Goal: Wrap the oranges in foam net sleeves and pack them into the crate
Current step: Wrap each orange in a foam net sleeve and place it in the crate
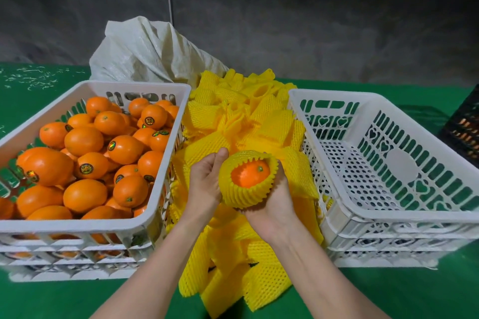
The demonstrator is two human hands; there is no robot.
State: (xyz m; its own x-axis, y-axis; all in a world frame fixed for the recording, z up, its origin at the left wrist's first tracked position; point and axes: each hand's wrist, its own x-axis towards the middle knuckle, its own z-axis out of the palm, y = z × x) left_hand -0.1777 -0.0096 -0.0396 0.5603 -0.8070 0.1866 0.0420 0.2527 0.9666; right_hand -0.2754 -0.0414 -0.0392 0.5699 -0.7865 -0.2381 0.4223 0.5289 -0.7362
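Your right hand (269, 197) cups the round orange (248, 173) in its yellow foam net sleeve (243, 193); your open left hand (207, 179) should tug the rim evenly upward.

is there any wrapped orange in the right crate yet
No, the right crate shows only its bare perforated floor; the one wrapped orange sits in the right hand.

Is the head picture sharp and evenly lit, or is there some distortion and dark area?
Head view: the wide lens bows the rim of the empty white crate; the wall behind is dim; the wrapped orange is bright and fairly sharp, as are the left hand and right hand.
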